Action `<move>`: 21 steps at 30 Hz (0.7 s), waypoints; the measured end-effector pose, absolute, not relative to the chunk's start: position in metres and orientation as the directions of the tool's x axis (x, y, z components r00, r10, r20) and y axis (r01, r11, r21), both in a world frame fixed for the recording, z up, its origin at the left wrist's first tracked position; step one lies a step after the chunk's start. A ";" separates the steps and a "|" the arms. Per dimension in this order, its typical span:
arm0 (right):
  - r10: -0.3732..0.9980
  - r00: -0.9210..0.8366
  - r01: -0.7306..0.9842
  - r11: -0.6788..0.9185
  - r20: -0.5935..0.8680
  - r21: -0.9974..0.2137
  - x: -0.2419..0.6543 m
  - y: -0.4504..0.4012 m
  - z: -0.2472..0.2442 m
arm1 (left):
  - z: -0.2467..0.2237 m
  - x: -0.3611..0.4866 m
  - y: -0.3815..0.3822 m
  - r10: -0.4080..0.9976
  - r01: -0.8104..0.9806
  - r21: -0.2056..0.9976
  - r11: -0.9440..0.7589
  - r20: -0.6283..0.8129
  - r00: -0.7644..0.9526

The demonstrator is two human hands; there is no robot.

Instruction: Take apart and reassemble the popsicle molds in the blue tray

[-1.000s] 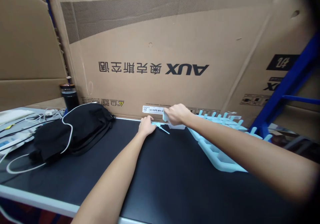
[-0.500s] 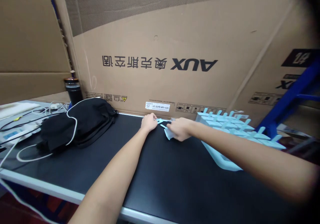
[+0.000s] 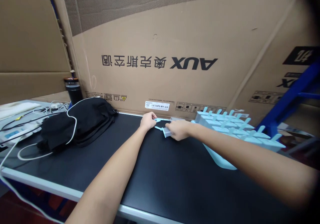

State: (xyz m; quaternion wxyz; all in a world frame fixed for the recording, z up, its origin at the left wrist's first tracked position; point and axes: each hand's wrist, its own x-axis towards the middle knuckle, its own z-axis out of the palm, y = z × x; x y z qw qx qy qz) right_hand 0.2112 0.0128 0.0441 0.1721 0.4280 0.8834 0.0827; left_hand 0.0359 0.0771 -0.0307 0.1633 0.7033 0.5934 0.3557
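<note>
Near the back of the black table, my left hand [image 3: 148,121] has its fingers closed on a small light-blue piece [image 3: 158,120]. To its right, my right hand [image 3: 177,130] grips a small translucent mold with a light-blue end [image 3: 166,132], whose thin blue stick points toward my left hand. Another thin blue strip lies behind, between the two hands; its far end is hidden by my right hand. Right of my right hand stands a light-blue popsicle mold set [image 3: 225,124] with several upright sticks, partly covered by my right forearm.
A large cardboard box [image 3: 155,43] stands along the back of the black table [image 3: 160,180]. At the left are a black bag [image 3: 82,120] with a white cable over it, a dark bottle [image 3: 73,90], a power strip and tangled cables. A blue metal frame [image 3: 287,93] rises at the right.
The mold in my right hand has turned, and its stick has shifted left and down, closer to my left hand. Both hands have moved slightly left.
</note>
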 end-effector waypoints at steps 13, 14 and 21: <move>0.756 -0.541 0.802 0.596 -0.369 0.044 0.204 0.028 0.067 | -0.026 0.035 0.072 0.946 0.742 0.625 -0.244 0.321 0.040; 0.765 -0.532 0.810 0.584 -0.364 0.044 0.204 0.033 0.071 | -0.026 0.035 0.072 0.946 0.740 0.627 -0.243 0.322 0.037; 0.820 -0.410 0.886 0.462 -0.399 0.037 0.205 0.069 0.091 | -0.028 0.035 0.075 0.946 0.751 0.626 -0.212 0.325 -0.003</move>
